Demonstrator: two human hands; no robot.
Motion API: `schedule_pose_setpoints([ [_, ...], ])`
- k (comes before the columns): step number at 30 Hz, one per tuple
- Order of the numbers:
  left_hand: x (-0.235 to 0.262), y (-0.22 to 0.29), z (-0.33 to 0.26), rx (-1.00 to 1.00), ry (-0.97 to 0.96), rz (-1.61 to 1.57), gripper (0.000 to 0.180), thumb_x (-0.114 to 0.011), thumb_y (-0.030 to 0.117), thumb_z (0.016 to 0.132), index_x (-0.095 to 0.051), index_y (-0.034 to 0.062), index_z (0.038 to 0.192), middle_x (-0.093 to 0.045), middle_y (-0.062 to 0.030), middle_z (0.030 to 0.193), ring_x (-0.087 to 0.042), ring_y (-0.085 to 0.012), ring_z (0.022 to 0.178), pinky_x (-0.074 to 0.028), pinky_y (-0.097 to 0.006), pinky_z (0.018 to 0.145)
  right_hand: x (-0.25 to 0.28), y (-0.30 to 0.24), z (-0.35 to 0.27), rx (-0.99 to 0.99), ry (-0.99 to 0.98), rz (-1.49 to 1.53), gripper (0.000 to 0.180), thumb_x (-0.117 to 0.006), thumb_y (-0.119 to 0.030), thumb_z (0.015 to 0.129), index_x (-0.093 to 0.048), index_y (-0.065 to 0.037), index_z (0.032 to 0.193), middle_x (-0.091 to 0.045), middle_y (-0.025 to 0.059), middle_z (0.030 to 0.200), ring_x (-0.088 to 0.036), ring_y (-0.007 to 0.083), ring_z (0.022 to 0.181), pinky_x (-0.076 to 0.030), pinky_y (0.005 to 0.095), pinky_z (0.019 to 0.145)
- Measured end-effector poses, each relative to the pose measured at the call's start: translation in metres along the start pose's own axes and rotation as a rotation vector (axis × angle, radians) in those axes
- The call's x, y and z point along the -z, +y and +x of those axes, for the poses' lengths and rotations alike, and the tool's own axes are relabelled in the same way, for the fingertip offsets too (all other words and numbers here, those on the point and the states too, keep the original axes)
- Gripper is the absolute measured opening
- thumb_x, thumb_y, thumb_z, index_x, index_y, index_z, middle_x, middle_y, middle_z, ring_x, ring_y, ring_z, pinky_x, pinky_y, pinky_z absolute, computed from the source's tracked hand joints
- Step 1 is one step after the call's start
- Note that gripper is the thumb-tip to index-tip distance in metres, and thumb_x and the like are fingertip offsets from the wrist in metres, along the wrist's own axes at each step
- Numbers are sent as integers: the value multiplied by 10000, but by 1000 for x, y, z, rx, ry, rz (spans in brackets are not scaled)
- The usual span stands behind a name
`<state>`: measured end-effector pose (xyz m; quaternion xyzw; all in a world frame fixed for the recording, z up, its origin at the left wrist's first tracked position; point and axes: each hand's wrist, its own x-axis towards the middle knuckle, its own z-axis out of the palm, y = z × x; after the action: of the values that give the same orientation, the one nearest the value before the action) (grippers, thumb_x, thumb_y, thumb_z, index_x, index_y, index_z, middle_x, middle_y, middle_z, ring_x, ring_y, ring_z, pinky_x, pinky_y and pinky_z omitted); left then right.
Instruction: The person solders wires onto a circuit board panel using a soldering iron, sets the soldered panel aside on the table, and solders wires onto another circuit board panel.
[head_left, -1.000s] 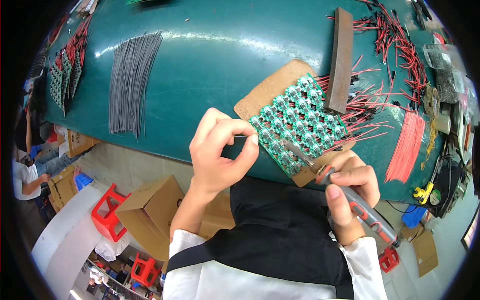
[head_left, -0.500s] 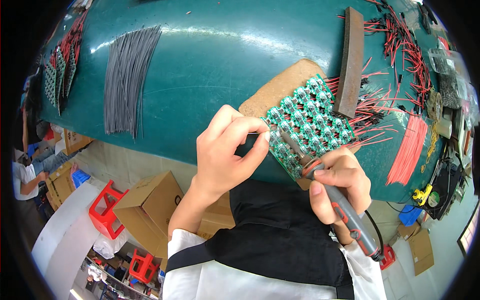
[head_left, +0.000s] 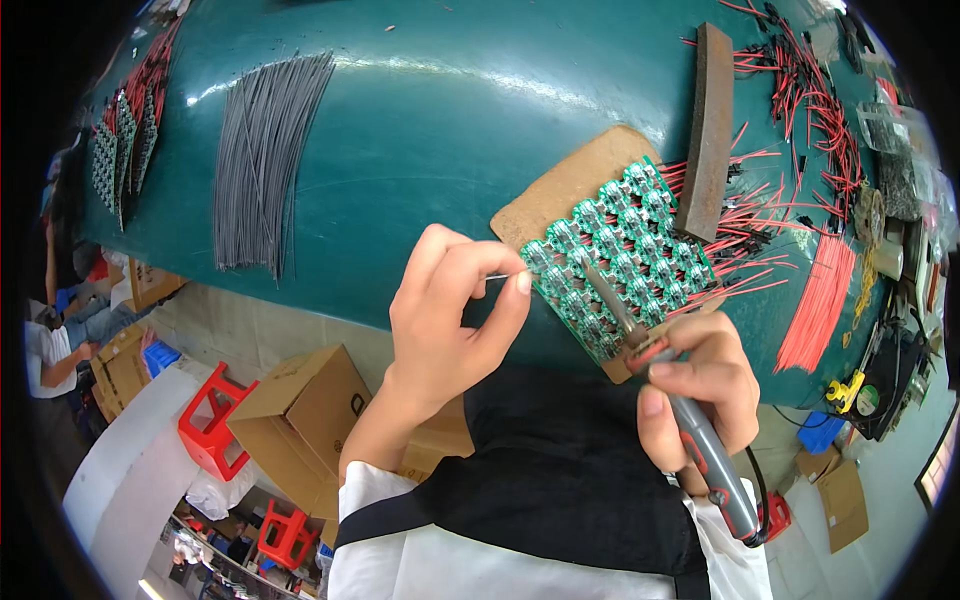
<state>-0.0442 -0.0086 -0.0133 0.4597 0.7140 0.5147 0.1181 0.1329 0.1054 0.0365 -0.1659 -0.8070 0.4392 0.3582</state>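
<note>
My left hand is closed in a pinch on a thin dark wire, with its fingertips beside the left edge of a green circuit board panel. My right hand grips a grey-and-red soldering iron like a pen. The iron's tip points up and left over the panel's left part; whether it touches cannot be made out. Rows of small repeated boards make up the panel, with red and black wires along its right side. Beneath it lies a brown board.
A rusty metal bar lies across the wires at the panel's right. Grey wires are spread at left, near wired panels. Red wires lie at right. A cardboard box and red stool stand below the table.
My left hand has drawn slightly left, away from the panel's edge. The soldering iron has shifted a little to the right. The whole view has moved slightly.
</note>
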Motion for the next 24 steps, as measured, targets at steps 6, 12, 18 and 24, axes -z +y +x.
schedule_pose_setpoints([
  [6, 7, -6, -4, -28, -78, -27, 158, -731, -23, 753, -651, 56, 864, -601, -22, 812, -513, -141, 700, -399, -255, 542, -9, -4, -8, 22, -76, -14, 206, -711, 12, 714, -628, -15, 901, -565, 60, 662, -570, 219, 586, -454, 304, 505],
  [12, 5, -8, -4, -49, -98, 2, 155, -739, -16, 752, -664, 60, 865, -608, -24, 809, -534, -142, 695, -423, -258, 544, -18, -2, -11, 10, -84, -32, 233, -713, 30, 695, -626, -13, 906, -569, 66, 680, -571, 218, 590, -460, 308, 508],
  [18, 0, -10, -2, -73, -68, 84, 145, -742, 31, 746, -660, 101, 844, -577, -26, 780, -580, -152, 623, -447, -281, 511, -22, -4, -7, 44, -85, -78, 251, -719, 29, 681, -629, -12, 912, -559, 68, 676, -566, 222, 589, -459, 310, 518],
  [24, 4, -7, -4, 12, 31, -4, 155, -739, 8, 770, -665, 82, 886, -612, -20, 824, -547, -122, 649, -440, -257, 507, -10, -2, -3, 9, -42, -26, 207, -724, 0, 706, -639, -15, 895, -555, 76, 697, -553, 223, 602, -440, 320, 534],
])
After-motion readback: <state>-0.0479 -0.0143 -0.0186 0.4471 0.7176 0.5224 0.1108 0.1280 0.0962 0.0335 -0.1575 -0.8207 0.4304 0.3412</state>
